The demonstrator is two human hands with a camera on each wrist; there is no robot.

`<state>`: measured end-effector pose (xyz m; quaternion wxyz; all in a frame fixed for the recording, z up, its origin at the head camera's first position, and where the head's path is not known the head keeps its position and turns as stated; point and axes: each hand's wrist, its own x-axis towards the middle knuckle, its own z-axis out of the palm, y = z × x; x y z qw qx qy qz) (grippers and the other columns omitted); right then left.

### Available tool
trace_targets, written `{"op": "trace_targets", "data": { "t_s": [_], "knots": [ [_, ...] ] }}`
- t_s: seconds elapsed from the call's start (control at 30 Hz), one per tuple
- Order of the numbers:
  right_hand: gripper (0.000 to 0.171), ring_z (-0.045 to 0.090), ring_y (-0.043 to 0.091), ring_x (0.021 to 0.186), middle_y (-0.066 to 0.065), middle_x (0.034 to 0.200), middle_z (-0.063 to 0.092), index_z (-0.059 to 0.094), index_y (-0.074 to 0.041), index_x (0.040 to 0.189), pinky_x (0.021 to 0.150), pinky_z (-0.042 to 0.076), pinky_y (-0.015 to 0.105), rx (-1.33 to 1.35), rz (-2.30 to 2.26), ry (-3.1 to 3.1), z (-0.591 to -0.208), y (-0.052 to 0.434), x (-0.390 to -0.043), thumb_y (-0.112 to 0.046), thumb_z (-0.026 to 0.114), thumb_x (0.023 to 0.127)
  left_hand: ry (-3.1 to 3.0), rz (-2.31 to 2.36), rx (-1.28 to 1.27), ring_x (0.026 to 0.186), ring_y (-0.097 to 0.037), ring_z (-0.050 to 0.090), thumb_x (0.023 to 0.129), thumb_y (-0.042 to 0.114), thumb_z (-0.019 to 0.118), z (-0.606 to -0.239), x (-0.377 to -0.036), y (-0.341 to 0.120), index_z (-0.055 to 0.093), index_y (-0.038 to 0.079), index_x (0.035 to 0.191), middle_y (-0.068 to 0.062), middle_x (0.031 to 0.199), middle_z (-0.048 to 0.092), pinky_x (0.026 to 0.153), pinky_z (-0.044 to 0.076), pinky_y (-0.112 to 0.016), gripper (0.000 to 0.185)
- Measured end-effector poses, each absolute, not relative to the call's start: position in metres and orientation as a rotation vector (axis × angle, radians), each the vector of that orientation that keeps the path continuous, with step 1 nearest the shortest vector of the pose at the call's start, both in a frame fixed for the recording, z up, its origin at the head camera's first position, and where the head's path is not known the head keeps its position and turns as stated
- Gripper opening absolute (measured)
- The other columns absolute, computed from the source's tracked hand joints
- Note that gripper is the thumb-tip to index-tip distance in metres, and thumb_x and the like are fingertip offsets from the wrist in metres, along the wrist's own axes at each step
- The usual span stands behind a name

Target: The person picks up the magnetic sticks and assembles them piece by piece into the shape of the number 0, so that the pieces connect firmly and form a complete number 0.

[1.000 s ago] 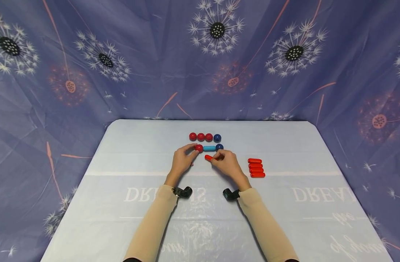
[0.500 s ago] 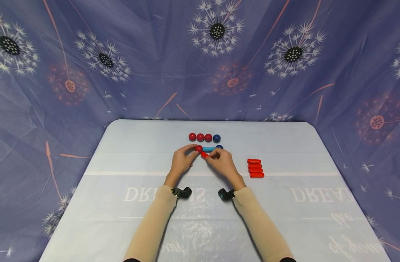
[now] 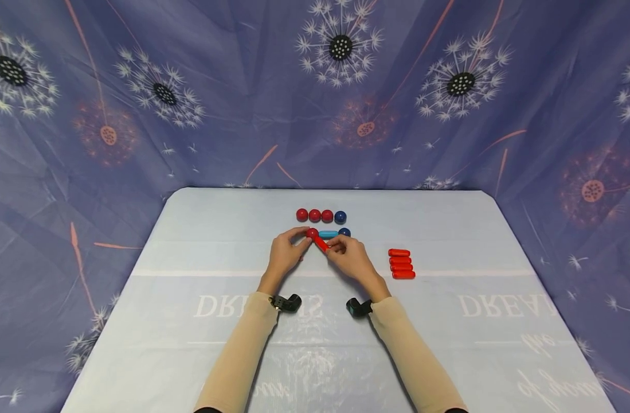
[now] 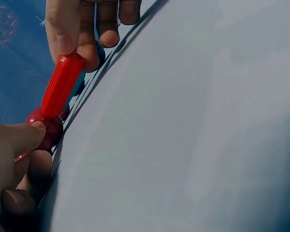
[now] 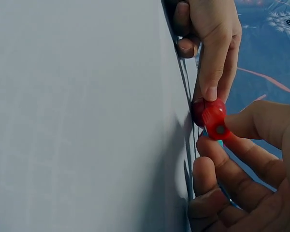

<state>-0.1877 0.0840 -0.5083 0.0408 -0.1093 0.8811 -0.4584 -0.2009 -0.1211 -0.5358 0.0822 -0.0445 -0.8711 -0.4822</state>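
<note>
While our left hand (image 3: 285, 254) pinches the red ball (image 3: 312, 233) against the table (image 3: 191, 298), our right hand (image 3: 352, 257) pinches a red rod (image 3: 321, 243) and brings its far tip right up to that ball, from the head view. We judge this as the joining step: the rod's end wants lining up square on the ball. Past the fingertips, a light-blue rod (image 3: 328, 234) runs from the ball to a blue ball (image 3: 344, 232); beyond lies a row of balls (image 3: 321, 215), and four spare red rods (image 3: 401, 264) sit off to the right of our right hand. No containers anywhere.

From the left wrist, the red rod (image 4: 61, 86) slants down from the right fingers (image 4: 67, 29) onto the ball (image 4: 46, 128) under our left thumb.

From the right wrist, we look down the rod's end face (image 5: 215, 123), touching the ball (image 5: 199, 112).
</note>
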Motion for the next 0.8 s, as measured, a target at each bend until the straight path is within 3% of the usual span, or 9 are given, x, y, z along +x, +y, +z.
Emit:
{"op": "trace_targets", "data": {
  "t_s": [0.17, 0.23, 0.37, 0.5, 0.63, 0.73, 0.8],
  "knots": [
    [0.018, 0.068, 0.017, 0.083, 0.008, 0.097, 0.076, 0.074, -0.006, 0.108, 0.078, 0.056, 0.034, -0.363, -1.392, 2.682, -0.509, 0.084, -0.187, -0.016, 0.074, 0.093, -2.602, -1.445, -0.13, 0.071, -0.022, 0.067, 0.094, 0.022, 0.077, -0.536, -0.201, -0.122, 0.075, 0.014, 0.126, -0.006, 0.124, 0.075, 0.086, 0.054, -0.038, 0.033],
    [0.017, 0.068, 0.016, 0.082, 0.008, 0.096, 0.076, 0.074, -0.006, 0.106, 0.077, 0.056, 0.032, -0.377, -1.395, 2.675, -0.51, 0.084, -0.186, -0.015, 0.075, 0.092, -2.598, -1.455, -0.135, 0.086, -0.023, 0.068, 0.094, 0.022, 0.078, -0.535, -0.201, -0.121, 0.075, 0.013, 0.126, -0.006, 0.123, 0.075, 0.093, 0.053, -0.04, 0.033],
    [0.019, 0.069, 0.016, 0.081, 0.008, 0.094, 0.077, 0.074, -0.004, 0.106, 0.075, 0.056, 0.031, -0.401, -1.417, 2.658, -0.511, 0.082, -0.186, -0.014, 0.076, 0.091, -2.597, -1.463, -0.136, 0.099, -0.023, 0.067, 0.094, 0.022, 0.077, -0.535, -0.201, -0.122, 0.075, 0.013, 0.125, -0.007, 0.123, 0.075, 0.097, 0.052, -0.043, 0.032],
    [0.023, 0.07, 0.015, 0.079, 0.008, 0.093, 0.077, 0.072, -0.002, 0.11, 0.074, 0.057, 0.031, -0.418, -1.431, 2.641, -0.512, 0.079, -0.185, -0.014, 0.077, 0.09, -2.609, -1.453, -0.127, 0.073, -0.019, 0.064, 0.096, 0.024, 0.074, -0.534, -0.201, -0.122, 0.075, 0.015, 0.125, -0.007, 0.125, 0.075, 0.088, 0.052, -0.038, 0.031],
    [0.027, 0.07, 0.014, 0.079, 0.008, 0.093, 0.078, 0.072, 0.0, 0.112, 0.074, 0.058, 0.03, -0.421, -1.432, 2.63, -0.513, 0.076, -0.185, -0.014, 0.079, 0.09, -2.606, -1.48, -0.124, 0.044, -0.012, 0.052, 0.098, 0.026, 0.072, -0.534, -0.201, -0.123, 0.075, 0.016, 0.125, -0.007, 0.124, 0.075, 0.063, 0.049, -0.029, 0.029],
    [0.029, 0.07, 0.014, 0.079, 0.008, 0.093, 0.078, 0.071, 0.0, 0.113, 0.075, 0.058, 0.031, -0.418, -1.437, 2.626, -0.513, 0.072, -0.185, -0.013, 0.08, 0.089, -2.597, -1.508, -0.122, 0.04, -0.008, 0.051, 0.098, 0.026, 0.072, -0.534, -0.202, -0.123, 0.076, 0.015, 0.124, -0.007, 0.123, 0.075, 0.053, 0.045, -0.025, 0.028],
    [0.031, 0.07, 0.015, 0.08, 0.009, 0.093, 0.078, 0.071, 0.001, 0.115, 0.075, 0.058, 0.031, -0.422, -1.441, 2.621, -0.513, 0.07, -0.185, -0.013, 0.081, 0.089, -2.595, -1.513, -0.12, 0.04, -0.009, 0.05, 0.098, 0.027, 0.072, -0.534, -0.202, -0.122, 0.076, 0.015, 0.123, -0.007, 0.122, 0.075, 0.055, 0.045, -0.024, 0.028]
  ]
}}
